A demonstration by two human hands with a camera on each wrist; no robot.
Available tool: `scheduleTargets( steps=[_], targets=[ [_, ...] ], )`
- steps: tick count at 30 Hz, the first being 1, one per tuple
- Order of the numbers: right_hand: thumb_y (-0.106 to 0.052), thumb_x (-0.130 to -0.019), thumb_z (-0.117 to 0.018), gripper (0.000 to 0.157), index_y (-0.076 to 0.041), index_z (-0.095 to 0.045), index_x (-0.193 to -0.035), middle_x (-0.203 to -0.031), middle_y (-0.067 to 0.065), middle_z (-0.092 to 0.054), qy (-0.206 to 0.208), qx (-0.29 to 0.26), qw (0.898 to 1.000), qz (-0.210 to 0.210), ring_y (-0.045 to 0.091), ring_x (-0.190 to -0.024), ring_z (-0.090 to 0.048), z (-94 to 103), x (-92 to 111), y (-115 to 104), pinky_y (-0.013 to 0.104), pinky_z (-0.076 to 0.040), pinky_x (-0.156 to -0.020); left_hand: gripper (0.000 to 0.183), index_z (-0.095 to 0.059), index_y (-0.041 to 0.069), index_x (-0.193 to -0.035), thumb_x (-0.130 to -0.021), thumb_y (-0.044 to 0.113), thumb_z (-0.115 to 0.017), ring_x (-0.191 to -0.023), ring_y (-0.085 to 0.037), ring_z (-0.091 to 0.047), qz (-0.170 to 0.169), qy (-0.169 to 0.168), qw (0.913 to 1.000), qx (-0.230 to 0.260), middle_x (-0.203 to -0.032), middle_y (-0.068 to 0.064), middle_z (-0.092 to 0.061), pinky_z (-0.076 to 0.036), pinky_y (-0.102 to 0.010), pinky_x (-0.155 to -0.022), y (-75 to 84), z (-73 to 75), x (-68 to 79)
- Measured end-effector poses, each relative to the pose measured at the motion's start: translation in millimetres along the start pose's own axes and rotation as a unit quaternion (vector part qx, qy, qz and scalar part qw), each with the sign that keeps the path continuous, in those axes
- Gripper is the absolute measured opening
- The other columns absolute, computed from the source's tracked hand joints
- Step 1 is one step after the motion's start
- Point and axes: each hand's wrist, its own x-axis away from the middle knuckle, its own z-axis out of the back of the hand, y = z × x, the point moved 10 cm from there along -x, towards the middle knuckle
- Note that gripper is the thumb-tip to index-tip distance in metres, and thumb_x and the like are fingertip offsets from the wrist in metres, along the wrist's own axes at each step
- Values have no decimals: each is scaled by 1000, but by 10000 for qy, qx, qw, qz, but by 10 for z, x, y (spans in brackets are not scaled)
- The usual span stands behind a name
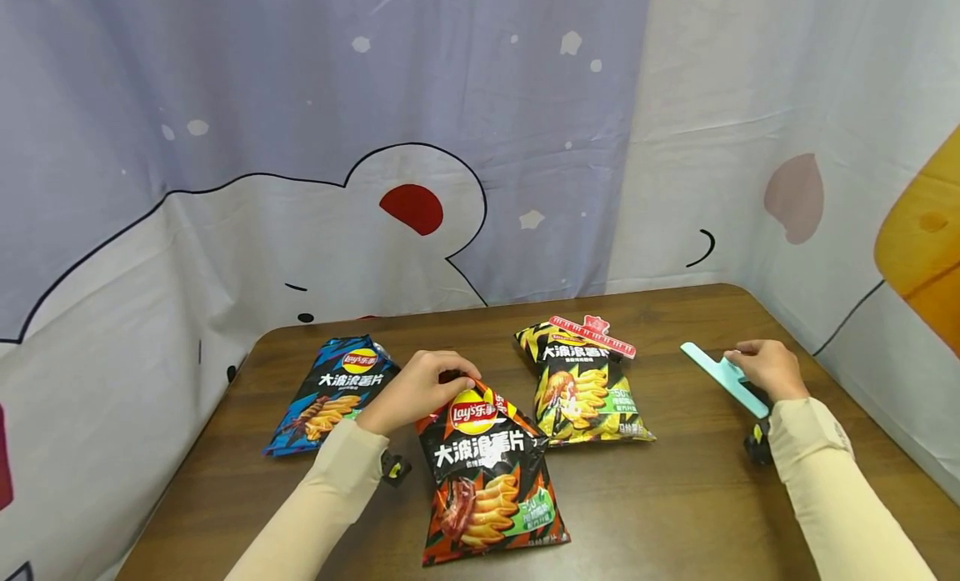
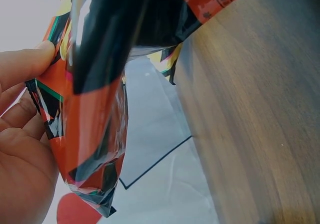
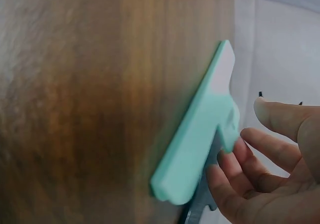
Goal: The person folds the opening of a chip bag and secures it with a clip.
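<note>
My left hand (image 1: 420, 389) pinches the top edge of a red and black Lay's chip bag (image 1: 487, 489) near the table's front. In the left wrist view, the thumb presses on the bag's (image 2: 95, 114) rim, with fingers behind it. At the right, my right hand (image 1: 768, 368) is at a mint-green bag clip (image 1: 723, 379). In the right wrist view, the thumb stands apart from the clip (image 3: 192, 139), while bent fingertips lie close to its lever; whether they touch cannot be told. A dark piece (image 3: 200, 201) shows beneath the clip.
A yellow chip bag (image 1: 585, 398) lies behind and right of the red one, with a red clip (image 1: 592, 335) across its top. A blue chip bag (image 1: 333, 398) lies at the left. Curtains (image 1: 525, 147) hang behind the wooden table (image 1: 660, 498).
</note>
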Motion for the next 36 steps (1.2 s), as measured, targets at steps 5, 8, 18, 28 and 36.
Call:
scheduleTargets(
  steps=[5,8,18,28,36],
  targets=[
    [-28,-95,-55,51,14,-55,-122,-125,37,-51,-224,14,9996,-162,53,-104,-52,-64,11,92,54,-44,-78,13,-73,16,-101,-93,13,-63,-81,-7,-60,46,-7,10000,19,-102,1,-71,-51,-23,-73,-16,-5,-1],
    [-31,-94,-55,52,11,-54,-125,-128,37,-49,-263,2,9992,-286,53,-104,-51,-86,15,122,58,-42,-77,13,-73,16,-100,-93,13,-63,-81,-7,-60,54,6,10000,11,-102,1,-71,-51,-23,-72,-25,-6,-2],
    [-27,-93,-56,49,11,-56,-123,-125,36,-51,-51,65,9995,-297,57,-102,-48,-100,-18,145,59,-40,-79,12,-74,15,-100,-93,13,-64,-83,-9,-61,72,28,10000,47,-102,1,-71,-52,-23,-74,-25,-4,-7],
    [-26,-94,-57,47,11,-55,-123,-127,36,-49,-72,107,9995,-274,60,-104,-46,-124,-30,169,63,-39,-83,13,-74,15,-100,-93,12,-63,-80,-8,-60,60,3,9999,109,-102,0,-71,-51,-23,-71,-15,-12,-9],
    [-28,-93,-56,49,10,-54,-124,-128,37,-49,-199,-6,9991,-377,58,-108,-46,-116,-9,158,76,-32,-86,13,-73,16,-99,-93,12,-63,-81,-8,-60,100,-22,9998,171,-103,1,-71,-50,-24,-72,-28,-28,-13]
  ],
)
